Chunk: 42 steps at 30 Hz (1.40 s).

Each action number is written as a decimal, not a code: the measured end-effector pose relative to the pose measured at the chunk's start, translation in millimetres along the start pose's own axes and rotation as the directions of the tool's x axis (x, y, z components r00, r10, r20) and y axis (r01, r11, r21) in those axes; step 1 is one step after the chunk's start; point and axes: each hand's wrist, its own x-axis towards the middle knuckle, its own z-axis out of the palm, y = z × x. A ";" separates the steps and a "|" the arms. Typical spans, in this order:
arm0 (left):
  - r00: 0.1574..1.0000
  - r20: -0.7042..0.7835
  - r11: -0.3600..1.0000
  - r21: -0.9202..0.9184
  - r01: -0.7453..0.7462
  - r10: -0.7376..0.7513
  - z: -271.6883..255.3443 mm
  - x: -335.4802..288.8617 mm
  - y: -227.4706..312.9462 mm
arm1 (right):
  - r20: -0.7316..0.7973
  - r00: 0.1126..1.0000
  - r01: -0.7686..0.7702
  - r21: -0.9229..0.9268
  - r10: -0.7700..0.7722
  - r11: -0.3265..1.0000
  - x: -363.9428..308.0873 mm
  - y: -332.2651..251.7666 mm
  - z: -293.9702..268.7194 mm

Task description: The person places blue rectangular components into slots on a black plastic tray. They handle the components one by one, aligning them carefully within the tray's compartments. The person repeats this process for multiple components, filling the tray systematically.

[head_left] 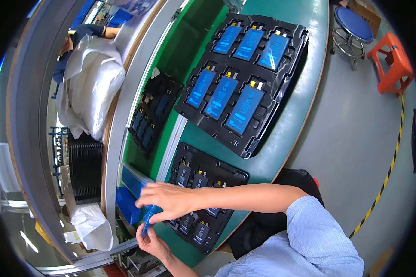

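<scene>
Both hands meet over the left end of the green bench. My right hand (171, 201) reaches across from the right with bent fingers, its thumb and fingers at the upper end of a thin, blue, film-like piece (149, 216). Below it, my left hand (153, 244) pinches the lower end of the same piece. Under my right forearm lies a black tray (235, 173) of dark flat battery packs (201, 232) with yellow and white tabs; the arm hides part of it. Beside my fingers are a blue bin (127, 205) and a clear-edged blue sheet or stack (135, 179).
Farther along the bench, a black tray (203, 121) holds several blue-faced battery packs (245, 111). A green panel (171, 55) reflects the trays. White plastic bags (94, 83) lie past the frame. A blue stool (353, 23) and an orange stool (393, 62) stand on the floor.
</scene>
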 end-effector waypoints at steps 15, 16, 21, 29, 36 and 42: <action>0.991 0.063 0.993 -0.019 0.121 -0.119 11.8 12.1 28.4 | 0.403 0.827 -0.510 0.243 0.393 0.825 10.1 -1.4 -17.5; 0.990 0.044 0.991 -0.016 0.134 -0.133 9.6 10.4 28.7 | 0.406 0.808 -0.540 0.219 0.427 0.813 9.2 -4.3 -15.0; 0.996 0.010 0.991 0.108 0.084 -0.085 -6.9 6.2 17.9 | 0.297 0.863 -0.476 0.203 0.410 0.856 5.8 -6.4 2.0; 0.961 0.069 0.877 0.395 -0.272 0.267 -17.9 11.0 13.7 | 0.316 0.818 -0.541 0.138 0.481 0.829 9.0 -18.0 6.7; 0.997 0.004 0.323 0.946 -0.029 0.079 -70.3 14.0 26.2 | 0.071 0.673 -0.738 0.123 0.736 0.663 28.2 -10.8 -16.0; 0.931 0.302 0.323 0.919 -0.227 -0.205 -63.8 20.8 26.4 | 0.146 0.504 -0.851 -0.087 0.851 0.519 16.2 37.2 -54.7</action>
